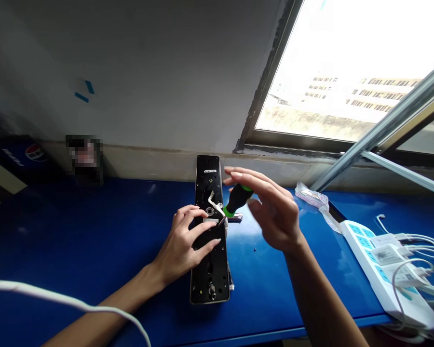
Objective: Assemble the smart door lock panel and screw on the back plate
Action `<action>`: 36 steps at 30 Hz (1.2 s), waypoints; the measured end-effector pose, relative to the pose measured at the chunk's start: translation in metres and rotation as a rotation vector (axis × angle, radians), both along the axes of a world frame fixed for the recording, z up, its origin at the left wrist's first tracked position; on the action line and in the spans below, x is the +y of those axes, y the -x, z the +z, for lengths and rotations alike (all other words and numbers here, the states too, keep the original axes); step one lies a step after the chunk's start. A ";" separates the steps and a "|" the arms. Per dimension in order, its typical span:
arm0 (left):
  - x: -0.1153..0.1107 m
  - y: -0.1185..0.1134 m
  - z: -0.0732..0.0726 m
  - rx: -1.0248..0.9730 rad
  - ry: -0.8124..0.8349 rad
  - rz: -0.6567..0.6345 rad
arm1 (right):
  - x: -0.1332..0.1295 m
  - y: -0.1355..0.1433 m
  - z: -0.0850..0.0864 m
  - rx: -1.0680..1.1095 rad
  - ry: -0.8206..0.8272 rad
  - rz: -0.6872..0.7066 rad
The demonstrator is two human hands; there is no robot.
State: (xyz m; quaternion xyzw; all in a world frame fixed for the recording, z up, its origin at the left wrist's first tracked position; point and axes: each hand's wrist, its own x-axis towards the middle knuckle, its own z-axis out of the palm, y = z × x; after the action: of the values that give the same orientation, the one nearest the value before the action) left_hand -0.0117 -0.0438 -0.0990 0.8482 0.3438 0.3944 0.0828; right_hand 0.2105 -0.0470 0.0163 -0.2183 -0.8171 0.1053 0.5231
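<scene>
A long black panel point(210, 260) with screw holes, small labels and a metal spindle near its lower end lies lengthwise on the blue table point(130, 212). My left hand point(188, 236) rests on its middle with the fingers spread. In my right hand point(271, 207) is a black and green screwdriver point(238, 197), held at the handle's end between fingers and thumb. The screwdriver slants down to the left, its tip at the panel's right half; the exact contact point is too small to tell. A white cable point(215, 203) lies across the panel beside the screwdriver.
On the right stands a white power strip point(369, 260) with plugged-in chargers and cables. A plastic packet point(313, 196) lies by the window wall. A white cable point(58, 299) crosses the lower left. A Pepsi-marked pack point(14, 156) is at the far left.
</scene>
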 end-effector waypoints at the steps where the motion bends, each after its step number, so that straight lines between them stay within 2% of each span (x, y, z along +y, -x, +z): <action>1: 0.000 0.000 0.000 -0.004 0.002 0.003 | 0.001 -0.001 0.006 -0.015 0.015 0.024; 3: 0.001 0.000 0.000 -0.012 0.006 0.006 | 0.004 -0.003 0.015 -0.040 -0.014 0.073; 7: 0.002 0.000 0.000 -0.014 0.025 0.003 | 0.010 -0.006 0.020 -0.052 -0.133 0.003; 9: 0.002 0.000 0.000 -0.016 0.041 0.002 | 0.011 -0.010 0.018 -0.072 -0.088 0.022; 12: 0.002 -0.001 0.000 -0.032 0.067 0.007 | 0.011 -0.015 0.016 -0.094 0.036 0.148; 14: 0.001 -0.002 0.000 -0.037 0.078 0.006 | 0.010 -0.017 0.017 -0.074 0.003 0.154; 17: 0.001 -0.003 0.000 -0.039 0.077 0.006 | 0.008 -0.020 0.020 -0.051 -0.120 0.057; 19: 0.001 -0.002 0.000 -0.034 0.078 0.008 | 0.007 -0.021 0.022 -0.080 -0.081 0.066; 22: 0.001 -0.001 0.000 -0.026 0.079 0.010 | 0.009 -0.023 0.023 -0.126 0.044 0.179; 24: 0.000 -0.001 0.000 -0.025 0.079 0.007 | 0.011 -0.024 0.022 -0.095 0.021 0.204; 28: 0.001 0.000 -0.001 -0.020 0.087 -0.005 | 0.014 -0.024 0.020 -0.035 -0.107 0.106; 30: 0.001 0.000 -0.001 -0.018 0.085 -0.005 | 0.014 -0.024 0.020 -0.077 -0.059 0.101; 33: 0.002 0.000 -0.002 -0.017 0.083 -0.007 | 0.014 -0.022 0.021 -0.124 0.044 0.185; 36: 0.001 0.000 -0.002 -0.016 0.090 -0.008 | 0.017 -0.019 0.020 -0.052 -0.032 0.195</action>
State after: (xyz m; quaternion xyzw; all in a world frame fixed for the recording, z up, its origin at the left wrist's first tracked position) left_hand -0.0119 -0.0425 -0.1012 0.8418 0.3571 0.3850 0.1252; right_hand 0.2300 -0.0303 0.0366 -0.1320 -0.8493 0.1371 0.4924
